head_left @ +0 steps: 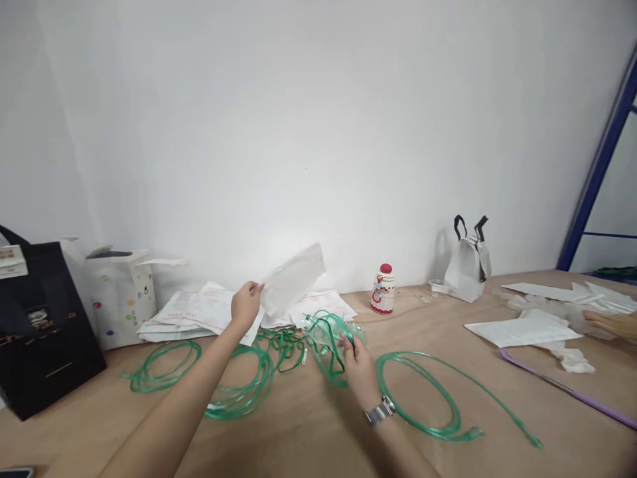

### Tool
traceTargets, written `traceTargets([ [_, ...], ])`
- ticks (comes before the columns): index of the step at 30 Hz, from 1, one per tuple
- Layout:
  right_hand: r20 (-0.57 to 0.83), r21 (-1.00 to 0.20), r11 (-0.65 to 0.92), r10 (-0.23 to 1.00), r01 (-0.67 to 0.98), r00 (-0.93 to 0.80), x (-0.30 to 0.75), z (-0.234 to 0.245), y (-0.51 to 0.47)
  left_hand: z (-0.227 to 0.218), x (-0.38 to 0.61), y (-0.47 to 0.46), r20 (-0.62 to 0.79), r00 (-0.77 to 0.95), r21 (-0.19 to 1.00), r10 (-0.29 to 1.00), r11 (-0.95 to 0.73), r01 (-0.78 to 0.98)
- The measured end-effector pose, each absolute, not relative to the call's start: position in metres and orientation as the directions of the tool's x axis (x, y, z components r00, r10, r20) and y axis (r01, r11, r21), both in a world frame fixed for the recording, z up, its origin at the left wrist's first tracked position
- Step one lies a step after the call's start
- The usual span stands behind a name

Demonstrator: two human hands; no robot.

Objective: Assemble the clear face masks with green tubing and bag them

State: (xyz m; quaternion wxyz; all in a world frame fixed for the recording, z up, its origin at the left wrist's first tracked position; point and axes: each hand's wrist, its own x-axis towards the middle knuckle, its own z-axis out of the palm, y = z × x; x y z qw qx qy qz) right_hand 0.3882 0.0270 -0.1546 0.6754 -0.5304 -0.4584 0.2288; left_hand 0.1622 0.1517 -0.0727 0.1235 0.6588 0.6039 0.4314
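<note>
My left hand pinches the edge of a whitish, partly see-through pouch, lifted above the stacked papers. In my right hand is an oxygen mask of clear plastic with green tubing, held just over the table; my fingers hide part of it. Coils of green tubing lie on both sides: one loop to the right of my right hand, another coil beyond my left forearm, and a third farther left. A tangle of green straps rests between my hands.
Printed white papers are stacked by the wall. A red-and-white bottle and a white bag stand behind. Black and dotted bags are left. White packets, a purple strip and another person's hand are right.
</note>
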Motion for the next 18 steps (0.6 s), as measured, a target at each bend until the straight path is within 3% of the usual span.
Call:
traceTargets([
  [4, 0.335, -0.933, 0.358, 0.818, 0.041, 0.468, 0.391, -0.153, 0.028, -0.056, 0.128, 0.123, 0.377, -0.149, 0.796, 0.914, -0.238, 0.556],
  [8, 0.245, -0.929, 0.334, 0.878, -0.159, 0.411, 0.395, -0.146, 0.031, -0.065, 0.073, 0.076, 0.195, -0.039, 0.845, 0.980, -0.148, 0.513],
  [14, 0.054, -0.937, 0.118, 0.979, -0.328, 0.197, 0.392, -0.151, 0.035, -0.137, 0.035, 0.000, -0.141, -0.021, 0.746, 0.990, 0.120, 0.655],
  [18, -0.085, -0.945, -0.053, 0.993, -0.324, 0.087, 0.369, -0.170, 0.034, -0.151, 0.032, -0.014, -0.159, 0.035, 0.650, 0.987, 0.078, 0.756],
])
